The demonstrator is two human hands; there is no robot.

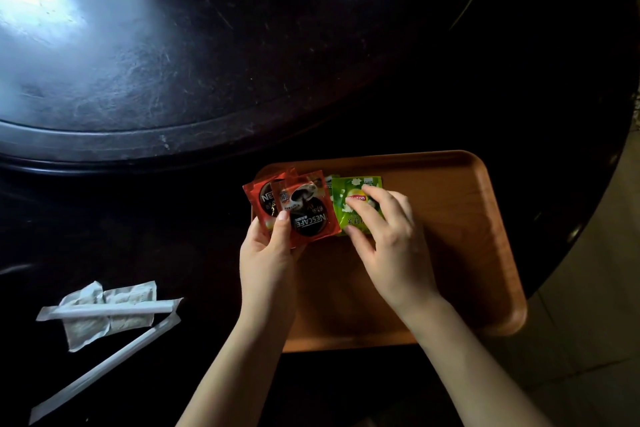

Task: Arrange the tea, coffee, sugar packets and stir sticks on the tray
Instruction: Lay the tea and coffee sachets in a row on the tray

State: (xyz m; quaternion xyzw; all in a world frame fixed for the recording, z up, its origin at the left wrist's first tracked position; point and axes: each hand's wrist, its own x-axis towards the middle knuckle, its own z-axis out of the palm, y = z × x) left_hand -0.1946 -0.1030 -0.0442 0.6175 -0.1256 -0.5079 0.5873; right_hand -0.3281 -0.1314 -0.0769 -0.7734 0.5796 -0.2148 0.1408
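Dark round table (173, 62) with an orange tray (485, 218) at its near edge. Left hand (266, 253) pinches red coffee packets (308, 215) between thumb and fingers over the tray's left rim. Right hand (388, 239), fingers spread and curled, presses green tea packets (356, 198) flat on the tray under its fingertips. Sugar packets (114, 308) and stir sticks (104, 357) lie on the table, well left of both hands: arrangement roughly half done.
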